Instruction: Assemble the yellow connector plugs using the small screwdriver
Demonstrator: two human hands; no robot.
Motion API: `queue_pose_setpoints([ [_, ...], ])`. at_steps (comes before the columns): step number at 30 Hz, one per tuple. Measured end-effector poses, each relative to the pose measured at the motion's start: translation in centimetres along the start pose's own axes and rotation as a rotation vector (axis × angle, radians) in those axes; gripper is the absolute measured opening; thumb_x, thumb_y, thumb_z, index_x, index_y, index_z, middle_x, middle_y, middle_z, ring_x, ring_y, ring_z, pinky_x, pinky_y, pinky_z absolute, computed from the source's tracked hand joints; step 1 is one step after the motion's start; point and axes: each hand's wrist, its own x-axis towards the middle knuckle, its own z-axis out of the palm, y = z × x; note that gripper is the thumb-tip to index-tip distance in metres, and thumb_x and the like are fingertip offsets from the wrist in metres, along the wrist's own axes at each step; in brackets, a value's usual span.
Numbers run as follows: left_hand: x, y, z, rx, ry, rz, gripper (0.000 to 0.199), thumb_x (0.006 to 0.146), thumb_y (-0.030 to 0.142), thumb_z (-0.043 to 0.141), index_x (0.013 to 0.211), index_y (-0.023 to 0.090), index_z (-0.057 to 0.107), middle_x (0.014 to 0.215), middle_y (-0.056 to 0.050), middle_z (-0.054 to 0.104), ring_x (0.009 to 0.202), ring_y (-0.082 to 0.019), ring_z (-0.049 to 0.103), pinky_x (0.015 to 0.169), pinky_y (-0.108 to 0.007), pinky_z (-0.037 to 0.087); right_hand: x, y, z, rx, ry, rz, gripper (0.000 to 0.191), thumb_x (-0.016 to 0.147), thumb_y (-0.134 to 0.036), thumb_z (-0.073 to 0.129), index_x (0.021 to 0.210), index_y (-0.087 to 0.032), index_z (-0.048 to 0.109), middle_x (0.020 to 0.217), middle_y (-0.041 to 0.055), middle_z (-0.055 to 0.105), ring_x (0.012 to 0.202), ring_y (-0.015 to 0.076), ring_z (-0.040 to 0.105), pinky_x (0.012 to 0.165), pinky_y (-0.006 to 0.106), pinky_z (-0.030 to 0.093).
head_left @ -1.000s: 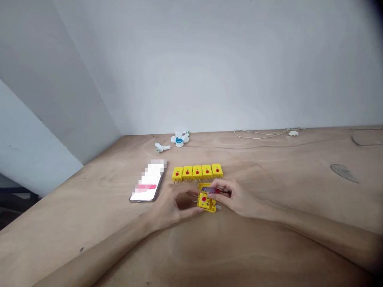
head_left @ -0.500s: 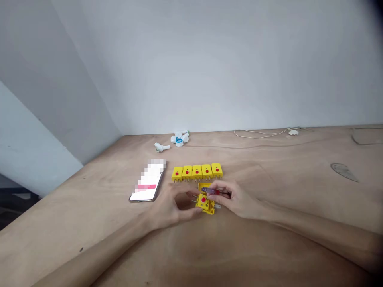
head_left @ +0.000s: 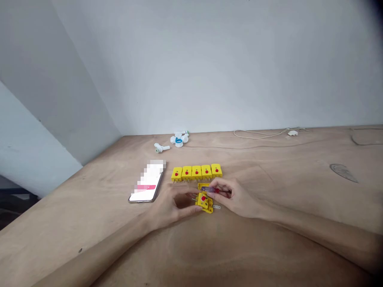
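Several yellow thermocouple plugs [head_left: 196, 173] with red dots and metal pins stand in a tidy row on the wooden table. Nearer to me lies another yellow plug [head_left: 204, 203], its pins pointing left, with a yellow cover piece [head_left: 204, 186] just behind it. My left hand [head_left: 172, 205] grips this plug from the left. My right hand [head_left: 233, 196] holds a small screwdriver [head_left: 216, 190] with a translucent purple and red handle, its tip over the plug. A small white tab [head_left: 217, 207] sticks out at the plug's right.
A phone [head_left: 146, 181] with a blurred screen lies left of the row. White plastic pieces [head_left: 178, 139] with a blue ring and a white fitting [head_left: 162, 148] sit farther back. A thin pale cable [head_left: 260, 134] runs along the table's [head_left: 299, 167] back edge by the wall.
The plug in my left hand has turned slightly and shifted a little left. My right hand and the screwdriver have barely moved.
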Motion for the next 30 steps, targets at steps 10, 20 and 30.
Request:
queue_pose_setpoints([
  [10, -0.1, -0.1, 0.1, 0.014, -0.001, -0.027, 0.029, 0.089, 0.034, 0.072, 0.115, 0.021, 0.074, 0.105, -0.006, 0.077, 0.094, -0.024, 0.072, 0.085, -0.037, 0.059, -0.2, 0.4, -0.1, -0.133, -0.004, -0.061, 0.016, 0.093, -0.038, 0.065, 0.097, -0.023, 0.071, 0.096, 0.0018, 0.074, 0.085, 0.0194, 0.069, 0.074, 0.03, 0.055],
  [20, 0.0, 0.2, -0.1, 0.028, -0.035, -0.024, 0.028, 0.089, 0.034, 0.072, 0.114, 0.021, 0.075, 0.105, -0.006, 0.077, 0.095, -0.024, 0.072, 0.087, -0.036, 0.059, -0.1, 0.4, -0.2, -0.101, -0.066, -0.101, 0.011, 0.098, -0.028, 0.058, 0.098, -0.021, 0.067, 0.103, 0.0027, 0.073, 0.093, 0.0185, 0.068, 0.081, 0.03, 0.055],
  [30, 0.0, -0.1, -0.2, -0.003, -0.027, -0.019, 0.028, 0.089, 0.034, 0.072, 0.113, 0.02, 0.073, 0.105, -0.007, 0.077, 0.095, -0.024, 0.071, 0.087, -0.036, 0.058, 0.2, -0.3, -1.2, -0.097, -0.039, -0.044, 0.014, 0.097, -0.031, 0.059, 0.09, -0.02, 0.066, 0.097, 0.0028, 0.072, 0.09, 0.0196, 0.066, 0.08, 0.032, 0.054],
])
